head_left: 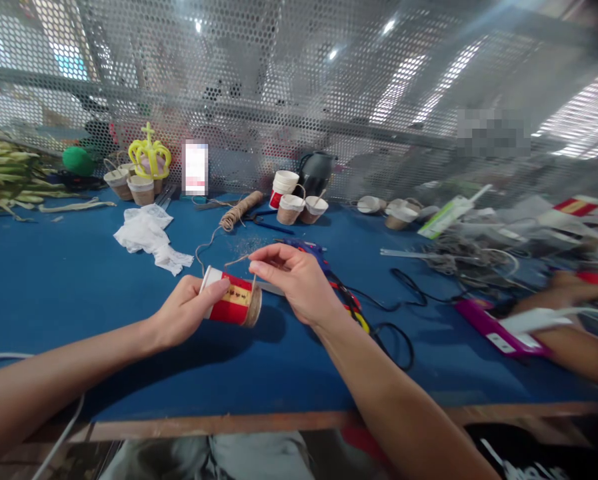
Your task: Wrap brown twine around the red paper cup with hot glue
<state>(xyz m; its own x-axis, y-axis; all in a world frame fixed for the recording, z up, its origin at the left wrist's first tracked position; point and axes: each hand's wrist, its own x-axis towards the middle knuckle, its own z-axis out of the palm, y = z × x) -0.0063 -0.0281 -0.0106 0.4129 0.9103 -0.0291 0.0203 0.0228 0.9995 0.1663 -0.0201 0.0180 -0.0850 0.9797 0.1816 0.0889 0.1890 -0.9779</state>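
My left hand (181,310) is wrapped round a red and white paper cup (230,308), which lies tilted on its side above the blue table. Twine is wound round the cup's lower end, on the right. Between thumb and forefinger, my right hand (299,280) pinches the twine (254,283) just above that end. A roll of twine (241,210) lies behind the cup, with a loose strand trailing from it toward my hands. Behind my right hand rests a blue hot glue gun (303,248), partly covered by the hand.
Twine-covered cups (291,209) stand along the perforated metal screen (259,80). A crumpled white cloth (151,237) lies at left, near a phone (195,168). Black cord (403,333) and a purple power strip (501,330) lie at right, by another person's arm (589,340).
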